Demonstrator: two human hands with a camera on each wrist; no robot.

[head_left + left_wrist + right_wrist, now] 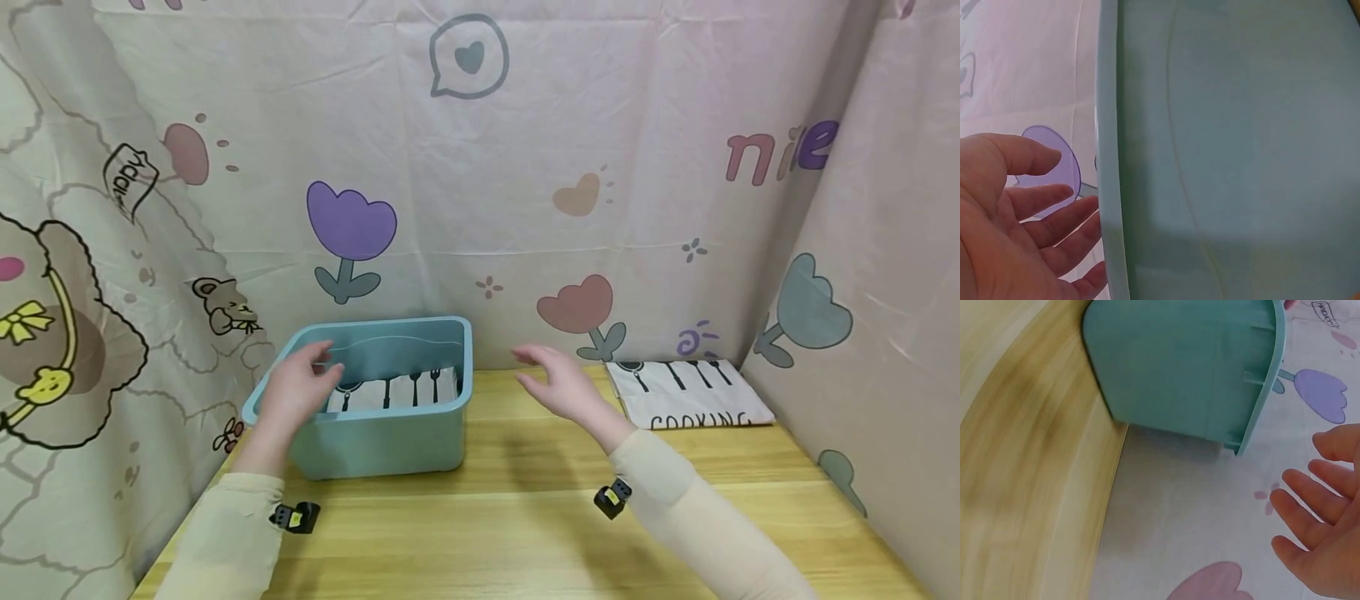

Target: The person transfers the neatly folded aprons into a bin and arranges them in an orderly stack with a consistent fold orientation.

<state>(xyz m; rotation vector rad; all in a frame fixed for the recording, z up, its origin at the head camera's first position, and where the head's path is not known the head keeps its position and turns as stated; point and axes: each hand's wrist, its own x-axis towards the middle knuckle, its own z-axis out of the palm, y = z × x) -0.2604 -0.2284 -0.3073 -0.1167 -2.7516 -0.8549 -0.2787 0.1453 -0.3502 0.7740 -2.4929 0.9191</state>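
A blue-green plastic bin (pixel 378 446) stands on the wooden table at the left of the head view. Inside it lies a folded white cloth (pixel 401 392) printed with black utensils. My left hand (pixel 296 387) is over the bin's left end, fingers loosely bent and holding nothing; whether it touches the rim cannot be told. My right hand (pixel 558 383) hovers to the right of the bin, apart from it, its fingers relaxed with nothing in them. In the right wrist view those fingers (pixel 1313 500) are spread near the bin's end wall.
Another folded white cloth (pixel 690 396) with utensil prints and the word COOKING lies at the table's back right. The wooden table (pixel 465 533) reaches back to a printed curtain (pixel 465 167), which also hangs along the left and right sides.
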